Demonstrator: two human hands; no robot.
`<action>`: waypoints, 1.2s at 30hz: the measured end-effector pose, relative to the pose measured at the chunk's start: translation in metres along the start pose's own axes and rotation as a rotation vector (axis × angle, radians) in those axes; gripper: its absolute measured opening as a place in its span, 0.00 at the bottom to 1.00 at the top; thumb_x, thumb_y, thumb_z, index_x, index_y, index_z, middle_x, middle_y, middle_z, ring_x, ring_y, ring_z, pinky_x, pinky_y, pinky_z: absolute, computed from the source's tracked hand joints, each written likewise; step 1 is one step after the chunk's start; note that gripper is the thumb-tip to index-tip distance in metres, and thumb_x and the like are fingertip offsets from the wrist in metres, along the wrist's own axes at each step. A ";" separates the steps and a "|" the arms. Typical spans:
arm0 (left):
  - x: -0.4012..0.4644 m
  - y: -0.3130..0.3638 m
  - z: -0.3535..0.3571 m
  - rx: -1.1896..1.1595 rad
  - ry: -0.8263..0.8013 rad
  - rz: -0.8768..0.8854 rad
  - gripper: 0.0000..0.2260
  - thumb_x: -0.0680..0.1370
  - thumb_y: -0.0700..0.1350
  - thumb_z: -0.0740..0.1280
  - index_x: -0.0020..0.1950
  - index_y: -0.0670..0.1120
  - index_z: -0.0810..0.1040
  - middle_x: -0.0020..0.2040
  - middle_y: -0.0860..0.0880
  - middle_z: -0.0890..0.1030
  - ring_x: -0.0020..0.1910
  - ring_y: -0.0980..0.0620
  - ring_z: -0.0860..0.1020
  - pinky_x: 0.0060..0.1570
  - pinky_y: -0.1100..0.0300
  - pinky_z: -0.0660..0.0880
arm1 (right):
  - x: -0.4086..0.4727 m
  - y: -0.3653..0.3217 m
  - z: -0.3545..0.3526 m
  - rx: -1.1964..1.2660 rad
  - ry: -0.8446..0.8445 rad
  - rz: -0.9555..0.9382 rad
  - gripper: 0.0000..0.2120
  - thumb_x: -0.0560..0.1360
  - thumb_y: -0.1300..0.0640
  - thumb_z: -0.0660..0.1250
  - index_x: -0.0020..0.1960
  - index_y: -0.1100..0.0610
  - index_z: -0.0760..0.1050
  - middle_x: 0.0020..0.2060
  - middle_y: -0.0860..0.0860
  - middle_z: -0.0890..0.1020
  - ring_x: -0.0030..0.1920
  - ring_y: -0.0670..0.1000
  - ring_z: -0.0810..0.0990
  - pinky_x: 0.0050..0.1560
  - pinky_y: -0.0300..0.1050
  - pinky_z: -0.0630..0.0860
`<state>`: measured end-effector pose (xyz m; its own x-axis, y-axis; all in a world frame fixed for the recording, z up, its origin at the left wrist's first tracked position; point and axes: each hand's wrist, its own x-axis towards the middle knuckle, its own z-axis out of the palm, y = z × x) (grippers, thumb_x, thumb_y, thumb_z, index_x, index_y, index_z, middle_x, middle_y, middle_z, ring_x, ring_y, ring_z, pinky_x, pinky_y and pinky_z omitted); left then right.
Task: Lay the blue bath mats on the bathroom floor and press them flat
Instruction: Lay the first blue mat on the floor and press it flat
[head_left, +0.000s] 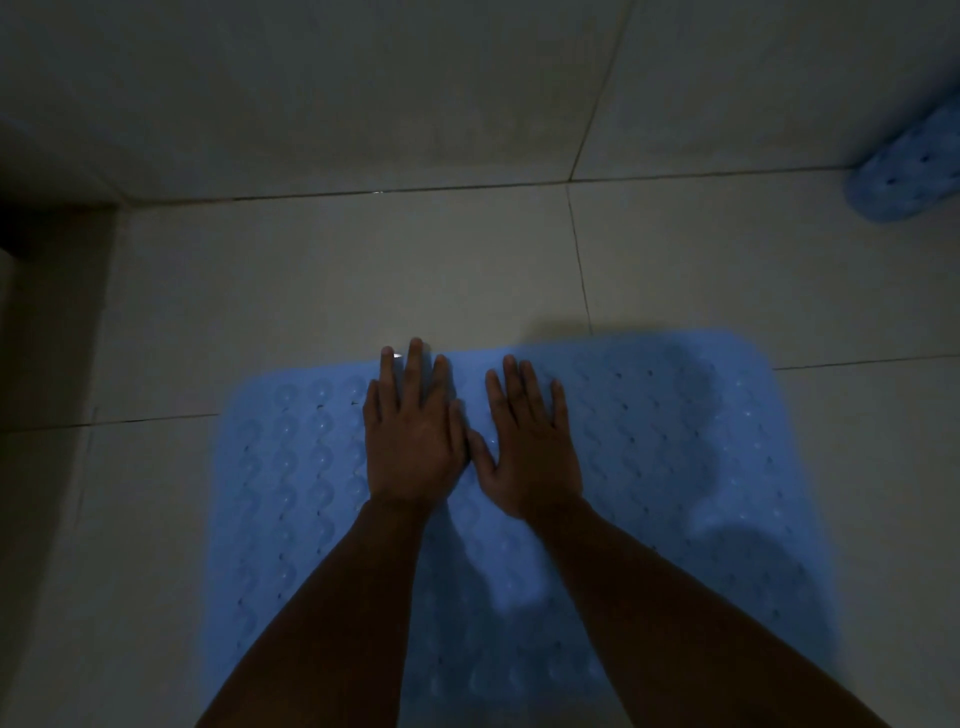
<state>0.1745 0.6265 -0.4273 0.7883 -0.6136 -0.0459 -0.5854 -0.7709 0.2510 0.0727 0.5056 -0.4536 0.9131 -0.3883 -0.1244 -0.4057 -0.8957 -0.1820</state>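
I see the blue bath mat spread on the tiled floor, its far edge near a grout line. My left hand and right hand lie palm-down side by side at that edge, fingers straight. A second blue mat lies at the floor's far right by the wall.

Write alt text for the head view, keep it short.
Two bare hands, left hand and right hand, press flat with straight fingers on a light blue bumpy rubber bath mat lying on a pale tiled bathroom floor. A second blue mat shows at the upper right edge.
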 end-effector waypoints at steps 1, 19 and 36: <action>-0.001 -0.002 0.001 0.000 0.003 -0.004 0.26 0.85 0.53 0.53 0.82 0.47 0.61 0.84 0.43 0.55 0.84 0.40 0.48 0.78 0.39 0.55 | -0.001 0.000 0.001 0.005 0.004 -0.001 0.35 0.83 0.39 0.50 0.83 0.57 0.49 0.83 0.57 0.46 0.82 0.56 0.42 0.79 0.66 0.47; -0.024 0.047 -0.025 0.043 -0.110 -0.046 0.28 0.82 0.55 0.49 0.80 0.45 0.67 0.82 0.41 0.61 0.82 0.34 0.54 0.75 0.35 0.61 | 0.025 0.044 -0.096 0.512 -0.230 0.044 0.24 0.82 0.42 0.60 0.75 0.50 0.70 0.75 0.54 0.72 0.77 0.56 0.66 0.76 0.54 0.64; -0.019 0.160 0.072 0.044 -0.062 0.246 0.40 0.82 0.68 0.50 0.84 0.42 0.51 0.85 0.40 0.44 0.83 0.38 0.41 0.79 0.35 0.47 | -0.040 0.175 -0.047 0.404 0.302 0.129 0.19 0.82 0.48 0.58 0.64 0.55 0.80 0.68 0.55 0.78 0.78 0.56 0.65 0.75 0.54 0.67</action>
<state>0.0522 0.5028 -0.4558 0.6087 -0.7919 -0.0483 -0.7669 -0.6029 0.2199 -0.0330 0.3539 -0.4346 0.8014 -0.5886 0.1059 -0.4445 -0.7047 -0.5530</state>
